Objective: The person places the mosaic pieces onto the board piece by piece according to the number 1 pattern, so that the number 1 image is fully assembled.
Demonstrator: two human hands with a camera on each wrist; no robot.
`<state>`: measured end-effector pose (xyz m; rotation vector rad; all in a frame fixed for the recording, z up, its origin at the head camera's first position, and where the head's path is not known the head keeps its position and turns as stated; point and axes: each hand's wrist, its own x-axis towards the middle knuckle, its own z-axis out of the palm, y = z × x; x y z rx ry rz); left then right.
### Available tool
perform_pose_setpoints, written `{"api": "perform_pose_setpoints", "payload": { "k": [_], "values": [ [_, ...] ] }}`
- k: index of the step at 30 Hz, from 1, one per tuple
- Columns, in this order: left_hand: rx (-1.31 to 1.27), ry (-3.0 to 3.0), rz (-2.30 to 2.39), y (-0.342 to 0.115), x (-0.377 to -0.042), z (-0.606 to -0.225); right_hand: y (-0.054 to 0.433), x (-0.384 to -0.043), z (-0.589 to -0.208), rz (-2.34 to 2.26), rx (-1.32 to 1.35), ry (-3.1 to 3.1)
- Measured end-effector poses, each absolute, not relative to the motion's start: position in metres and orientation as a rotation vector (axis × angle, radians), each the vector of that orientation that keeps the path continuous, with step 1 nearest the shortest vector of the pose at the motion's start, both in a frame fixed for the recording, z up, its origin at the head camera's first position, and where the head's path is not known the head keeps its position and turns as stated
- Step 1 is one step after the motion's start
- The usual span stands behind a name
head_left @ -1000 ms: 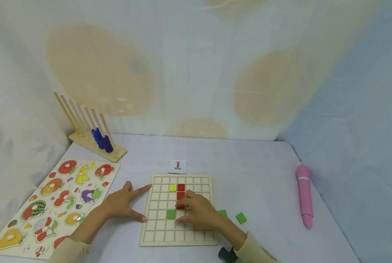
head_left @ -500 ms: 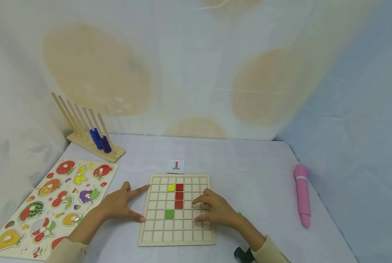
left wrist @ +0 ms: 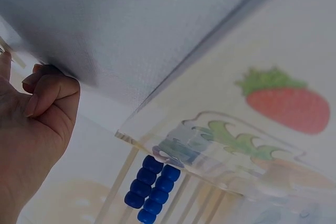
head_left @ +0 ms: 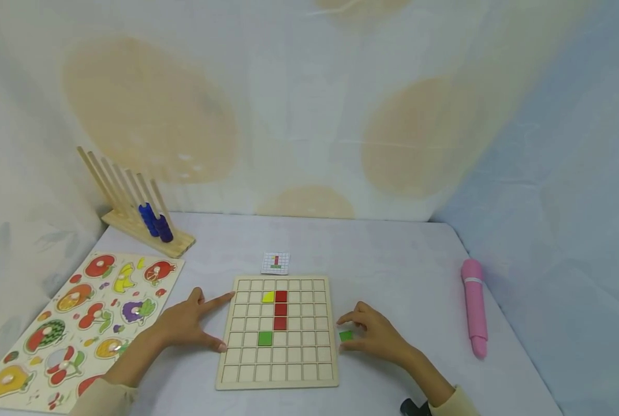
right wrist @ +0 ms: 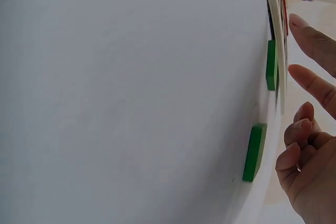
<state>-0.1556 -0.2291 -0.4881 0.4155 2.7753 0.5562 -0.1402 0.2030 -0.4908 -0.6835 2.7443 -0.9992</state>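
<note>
A wooden grid board [head_left: 252, 370] lies on the table with a yellow tile [head_left: 268, 297], a column of red tiles [head_left: 280, 309] and one green square tile [head_left: 265, 338] in its cells. My left hand [head_left: 185, 320] touches the board's left edge with outstretched thumb and index finger; its other fingers curl in, as the left wrist view shows. Right of the board, my right hand [head_left: 374, 335] has thumb and index finger parted around a loose green tile [head_left: 346, 335]. The right wrist view shows a second loose green tile [right wrist: 255, 153], hidden in the head view.
A small pattern card [head_left: 275, 263] lies behind the board. Left are a fruit puzzle board [head_left: 148, 289] and a wooden peg stand [head_left: 174, 245] with blue beads. A pink marker-shaped object [head_left: 474, 309] lies far right. Fabric walls enclose the table.
My right hand has left the red tiles and moved right, off the board, to a loose green tile. The lowest red tile is now uncovered. My left hand stays at the board's edge.
</note>
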Motion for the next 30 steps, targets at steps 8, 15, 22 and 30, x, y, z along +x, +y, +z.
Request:
{"api": "perform_pose_setpoints", "payload": {
  "k": [8,15,22,30],
  "values": [
    [0.410,2.773,0.568,-0.230,-0.156,-0.489,0.216,-0.136,-0.493,-1.004,-0.746,2.776],
    [0.422,2.764,0.560,-0.228,-0.154,-0.485,0.217,-0.134,-0.495,-0.940,-0.753,2.793],
    [0.426,2.766,0.557,-0.228,-0.154,-0.483,0.214,-0.135,-0.496,-0.890,-0.796,2.821],
    [0.414,2.767,0.560,-0.228,-0.155,-0.486,0.205,-0.136,-0.490,-0.944,-0.839,2.835]
  ]
}}
